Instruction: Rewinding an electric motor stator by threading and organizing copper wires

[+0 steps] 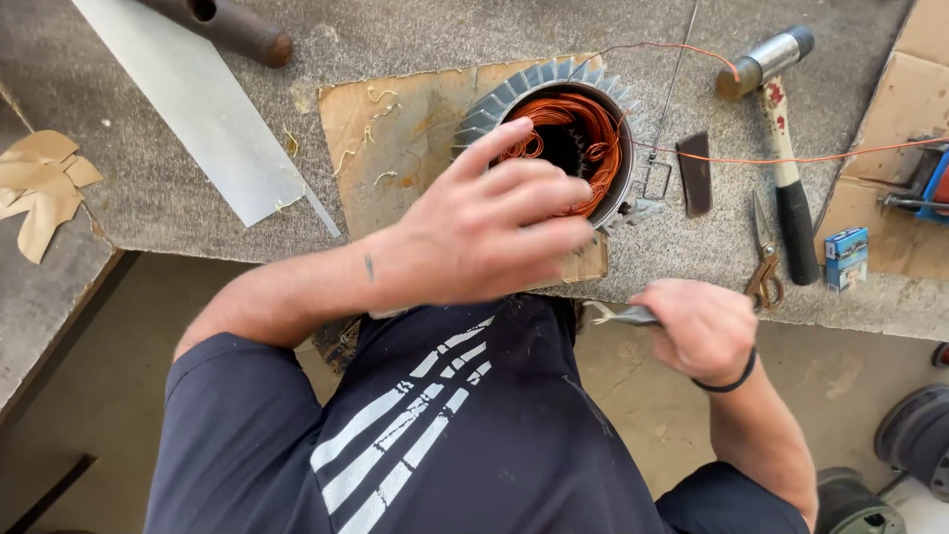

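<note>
The left hand (494, 222) hovered released, fingers spread, over the copper-wound stator (563, 138) at the desk's (178, 198) twelve o'clock, while the right hand (697, 326) at four o'clock clenched pliers (618, 315), hammer (781, 129) at two.

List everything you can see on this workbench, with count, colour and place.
stator: one, grey fins, copper windings, bench centre
cardboard: one, brown, under stator
hammer: one, metal head, black grip, right of stator
scissors: one, orange handles, beside hammer
small box: one, blue, far right
metal strip: one, grey, left
pipe: one, rusty brown, top left
paper scraps: several, tan, far left
left hand: over stator
right hand: gripping metal tool
</note>
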